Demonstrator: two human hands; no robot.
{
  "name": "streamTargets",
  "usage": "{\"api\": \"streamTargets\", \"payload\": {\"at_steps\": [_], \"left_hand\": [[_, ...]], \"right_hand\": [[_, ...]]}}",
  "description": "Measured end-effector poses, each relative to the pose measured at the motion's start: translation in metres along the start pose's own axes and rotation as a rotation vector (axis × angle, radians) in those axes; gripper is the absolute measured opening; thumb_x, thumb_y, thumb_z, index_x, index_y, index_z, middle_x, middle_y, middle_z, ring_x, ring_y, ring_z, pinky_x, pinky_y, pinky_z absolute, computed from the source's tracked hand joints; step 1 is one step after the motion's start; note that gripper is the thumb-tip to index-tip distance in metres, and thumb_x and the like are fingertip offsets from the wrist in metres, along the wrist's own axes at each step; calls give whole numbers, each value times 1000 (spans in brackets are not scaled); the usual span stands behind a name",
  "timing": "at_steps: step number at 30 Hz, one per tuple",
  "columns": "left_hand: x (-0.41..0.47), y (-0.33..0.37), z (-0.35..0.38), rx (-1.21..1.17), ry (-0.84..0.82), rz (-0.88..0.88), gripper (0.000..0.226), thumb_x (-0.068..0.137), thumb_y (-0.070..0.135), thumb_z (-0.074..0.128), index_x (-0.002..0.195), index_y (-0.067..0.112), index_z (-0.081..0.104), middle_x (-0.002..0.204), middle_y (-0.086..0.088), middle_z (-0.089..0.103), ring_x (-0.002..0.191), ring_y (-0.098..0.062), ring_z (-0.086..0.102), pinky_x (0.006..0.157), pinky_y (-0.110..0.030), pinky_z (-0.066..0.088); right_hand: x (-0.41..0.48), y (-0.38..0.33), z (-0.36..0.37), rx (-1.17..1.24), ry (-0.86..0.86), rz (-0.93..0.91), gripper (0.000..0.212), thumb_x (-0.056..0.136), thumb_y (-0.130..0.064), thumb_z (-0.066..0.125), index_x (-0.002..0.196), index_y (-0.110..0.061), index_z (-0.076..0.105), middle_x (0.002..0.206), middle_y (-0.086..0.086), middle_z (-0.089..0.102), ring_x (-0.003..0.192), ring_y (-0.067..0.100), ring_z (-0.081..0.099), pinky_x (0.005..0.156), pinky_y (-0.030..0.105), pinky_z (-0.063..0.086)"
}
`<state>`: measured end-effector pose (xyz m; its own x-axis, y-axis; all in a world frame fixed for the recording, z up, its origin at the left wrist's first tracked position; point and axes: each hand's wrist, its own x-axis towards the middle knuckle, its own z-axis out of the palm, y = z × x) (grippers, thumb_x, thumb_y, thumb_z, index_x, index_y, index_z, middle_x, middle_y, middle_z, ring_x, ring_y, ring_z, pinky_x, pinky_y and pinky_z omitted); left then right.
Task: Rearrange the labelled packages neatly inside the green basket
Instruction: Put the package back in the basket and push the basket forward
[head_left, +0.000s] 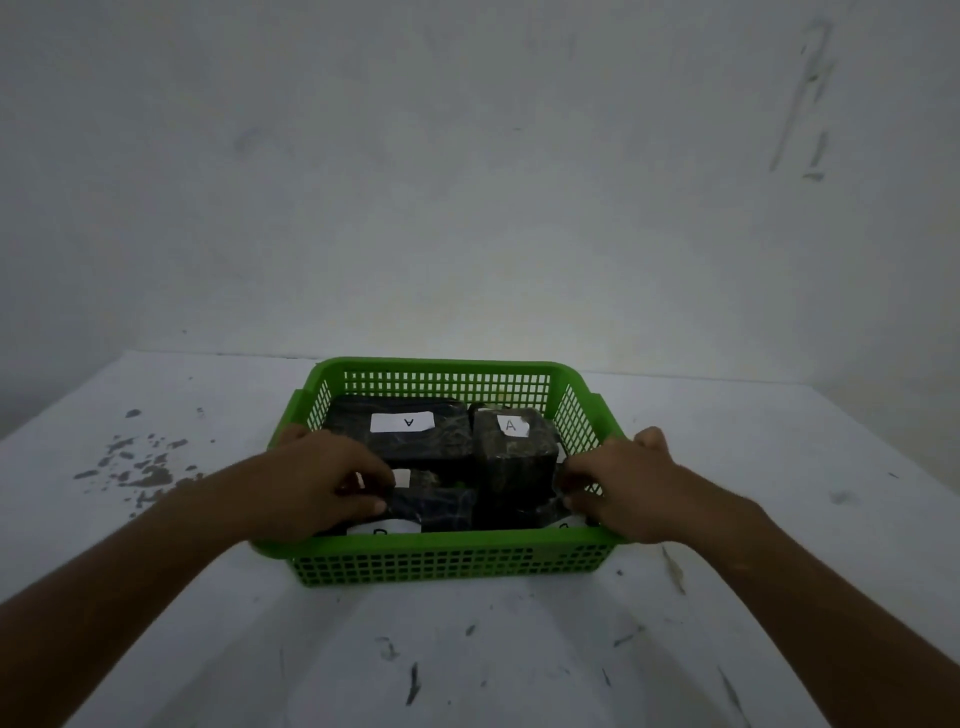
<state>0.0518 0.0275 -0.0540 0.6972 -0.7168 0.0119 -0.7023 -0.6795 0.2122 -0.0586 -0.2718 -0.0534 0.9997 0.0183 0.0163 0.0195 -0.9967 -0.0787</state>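
Right now left hand (306, 480) fingers (371, 505) pinch the near-left package (436, 506); right hand (631, 486) fingers curl on the near-right one, mostly hidden. All sit in the green basket (441, 564) on the bench (208, 597). 2 "A" packages (402, 422) look squared at the back; front row seems unfinished, its labels cut off by the rim.

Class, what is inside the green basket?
The green basket holds dark wrapped packages; two at the back show labels marked A. The front ones lie partly under both hands, labels mostly hidden.
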Motion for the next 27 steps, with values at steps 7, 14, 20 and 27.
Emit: {"api": "streamTargets", "payload": {"at_steps": [7,14,20,27], "left_hand": [[13,-2,-1,33,-50,-26,22,94,42,50,110,49,63,83,29,62,95,1,52,98,-40,22],[22,-5,4,18,-28,-69,21,92,44,52,107,54,64,81,36,60,96,1,50,97,-41,20],[23,-5,11,-27,115,-104,8,79,49,68,86,51,71,81,27,61,90,0,50,93,-39,24],[24,-2,15,44,183,-115,8,75,52,70,81,46,72,78,25,67,85,5,48,84,-35,17]], "right_hand": [[10,-6,-8,-72,-205,51,7,93,-23,49,97,-29,51,105,-2,66,102,19,54,94,40,20],[12,1,-10,75,-200,82,13,94,-23,49,93,-34,42,107,-5,67,105,19,49,95,39,19],[15,-4,0,136,-80,123,25,87,-33,61,110,-32,50,104,-7,72,109,19,54,81,39,16],[23,-10,10,39,-62,177,18,77,-46,65,82,-30,56,82,-8,64,89,19,55,72,41,14]]}}
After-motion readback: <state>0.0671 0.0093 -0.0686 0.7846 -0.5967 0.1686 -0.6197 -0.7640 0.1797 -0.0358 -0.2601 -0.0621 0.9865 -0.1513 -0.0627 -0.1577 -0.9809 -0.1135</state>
